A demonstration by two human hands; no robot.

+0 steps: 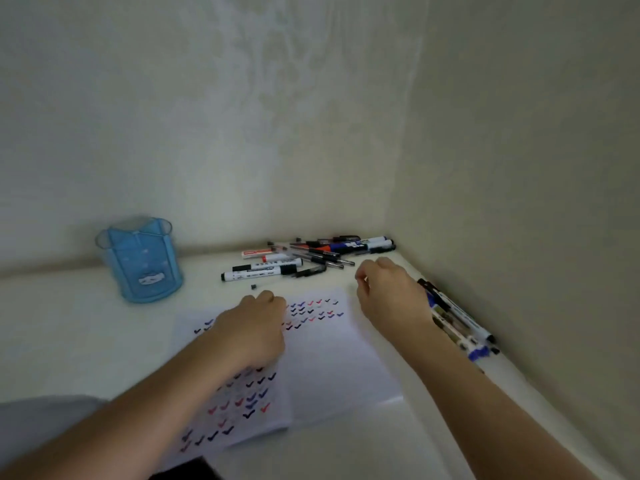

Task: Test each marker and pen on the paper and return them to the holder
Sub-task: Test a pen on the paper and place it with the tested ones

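Seen from the head camera, a white desk (69, 323) fills a corner between pale walls. A blue translucent plastic holder (145, 261) stands upright at the back left, well apart from both hands. A white sheet of paper (329, 358), marked with rows of black, blue and red ticks, lies flat in the middle. The left hand (252, 327) rests on the sheet's upper part with its fingers curled under like a fist; I cannot tell whether they hold anything. A small black cap (254, 287) lies on the desk just beyond it. A heap of markers and pens (311, 258) lies in the back corner. The right hand (388, 292) is near that heap, to the right of the sheet. Its fingers are curled in narrowly, and I cannot tell whether they pinch something. A second bunch of markers (457, 320) lies along the right wall, beside the right wrist.
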